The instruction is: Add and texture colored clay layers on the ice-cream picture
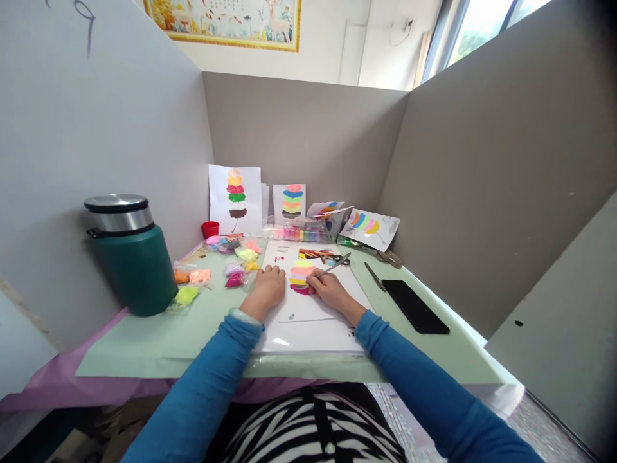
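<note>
White sheet (308,321) lay flat in the middle of the pale green table (193,334), right in front of the person and between grey partition walls. A dark green flask (132,263) with a steel lid stood upright at the left edge of the table, well apart from the sheet. A black slab (415,306) lay flat to the right of the sheet, near its edge.

The left hand (267,289) rested on the sheet's left border, knuckles up and fingers curled under into a loose fist; nothing showed in it. The right hand (330,290) lay on the sheet just right of the clay picture (301,273), its fingers pinched around a thin metal tool (335,265). The tool slanted up and away to the right, its lower end at the picture's edge.

The clay picture, a stack of coloured bands, sat on the sheet's upper half between the two hands. Two finished pictures (235,199) leaned against the back wall, with a clear box of clay colours (299,229) below them. Small bags of clay (236,273) lay scattered left of the sheet, and a red cup (210,229) stood behind them by the wall.
</note>
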{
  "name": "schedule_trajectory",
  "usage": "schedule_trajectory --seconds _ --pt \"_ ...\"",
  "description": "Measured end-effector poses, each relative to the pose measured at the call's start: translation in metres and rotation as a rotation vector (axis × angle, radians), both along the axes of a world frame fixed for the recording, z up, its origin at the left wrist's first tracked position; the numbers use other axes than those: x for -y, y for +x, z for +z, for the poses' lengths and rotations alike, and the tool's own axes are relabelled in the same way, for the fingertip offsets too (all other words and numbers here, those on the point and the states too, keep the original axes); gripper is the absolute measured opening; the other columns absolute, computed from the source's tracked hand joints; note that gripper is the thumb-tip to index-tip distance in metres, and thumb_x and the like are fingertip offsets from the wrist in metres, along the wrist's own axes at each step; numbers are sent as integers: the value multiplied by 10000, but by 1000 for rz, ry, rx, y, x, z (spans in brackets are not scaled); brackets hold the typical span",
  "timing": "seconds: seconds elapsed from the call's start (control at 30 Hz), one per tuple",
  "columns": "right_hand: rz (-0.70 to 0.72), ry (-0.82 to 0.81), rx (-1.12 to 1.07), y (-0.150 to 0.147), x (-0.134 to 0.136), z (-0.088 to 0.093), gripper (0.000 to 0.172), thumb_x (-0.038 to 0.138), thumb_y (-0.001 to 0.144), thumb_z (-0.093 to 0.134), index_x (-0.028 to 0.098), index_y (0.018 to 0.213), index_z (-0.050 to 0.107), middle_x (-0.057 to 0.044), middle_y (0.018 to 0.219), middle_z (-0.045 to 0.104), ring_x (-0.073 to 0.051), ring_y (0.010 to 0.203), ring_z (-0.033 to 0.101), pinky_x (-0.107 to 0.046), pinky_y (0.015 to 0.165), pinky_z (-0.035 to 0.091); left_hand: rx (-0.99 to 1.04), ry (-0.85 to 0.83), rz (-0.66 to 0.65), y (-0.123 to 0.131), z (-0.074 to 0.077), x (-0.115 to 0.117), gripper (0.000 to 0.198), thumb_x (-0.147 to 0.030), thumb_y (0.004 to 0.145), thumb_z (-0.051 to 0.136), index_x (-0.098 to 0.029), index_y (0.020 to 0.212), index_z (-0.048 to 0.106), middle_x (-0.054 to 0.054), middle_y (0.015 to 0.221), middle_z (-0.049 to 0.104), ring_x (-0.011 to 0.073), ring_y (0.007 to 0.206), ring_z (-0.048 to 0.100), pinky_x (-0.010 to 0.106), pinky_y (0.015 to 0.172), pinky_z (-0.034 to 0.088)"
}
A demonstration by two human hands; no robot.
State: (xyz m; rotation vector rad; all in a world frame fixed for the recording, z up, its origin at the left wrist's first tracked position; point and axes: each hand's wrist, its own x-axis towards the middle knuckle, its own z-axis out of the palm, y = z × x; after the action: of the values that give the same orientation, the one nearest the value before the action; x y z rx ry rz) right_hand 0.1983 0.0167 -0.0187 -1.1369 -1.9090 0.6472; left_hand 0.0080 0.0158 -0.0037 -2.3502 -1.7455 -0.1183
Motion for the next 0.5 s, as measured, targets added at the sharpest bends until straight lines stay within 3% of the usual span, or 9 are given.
schedule_trajectory --seconds 0.5 --pt "-23 -10 -98 8 -1 -2 311 354 834 520 196 566 515 27 594 547 -128 602 508 -254 653 380 -13 -7 6 0 0 -1 376 -82 914 329 -87 1172 603 190 1205 592 308 1134 513 447 915 400"
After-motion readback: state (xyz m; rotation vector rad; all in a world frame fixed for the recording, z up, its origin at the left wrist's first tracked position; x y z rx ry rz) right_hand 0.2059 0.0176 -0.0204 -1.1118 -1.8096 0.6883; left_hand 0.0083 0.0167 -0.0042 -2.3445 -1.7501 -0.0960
